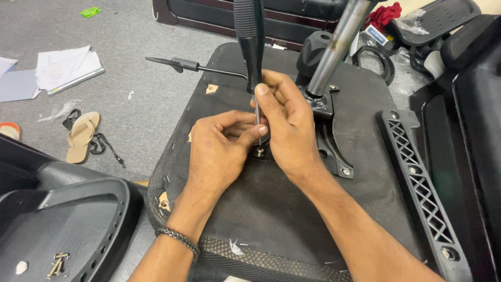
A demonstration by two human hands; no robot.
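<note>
**Screw going into the seat plate, one corner already fastened**

The screw [259, 152] is sitting at the left edge of the black metal plate [326, 141], on the underside of the upturned seat [271, 209], and both hands are working on it. The screwdriver [250, 52] is standing upright on its head. The right hand [287, 125] is pinching the shaft, its grip closed around the metal just below the handle. The left hand [222, 143] is steadying the tip, fingers together at the shaft; whether they are also touching the screw is hard to tell, since the thumb is covering it.

Judging by how things lie, the screw is only partly in. Another screw [345, 171] at the plate's lower right corner is looking seated. The gas column [336, 47] is rising from the plate.

Further out, an armrest bracket [417, 183] is lying loose on the seat's right. Spare screws [56, 263] are waiting in a black shell [78, 219] at lower left, so more fastening seems left.
</note>
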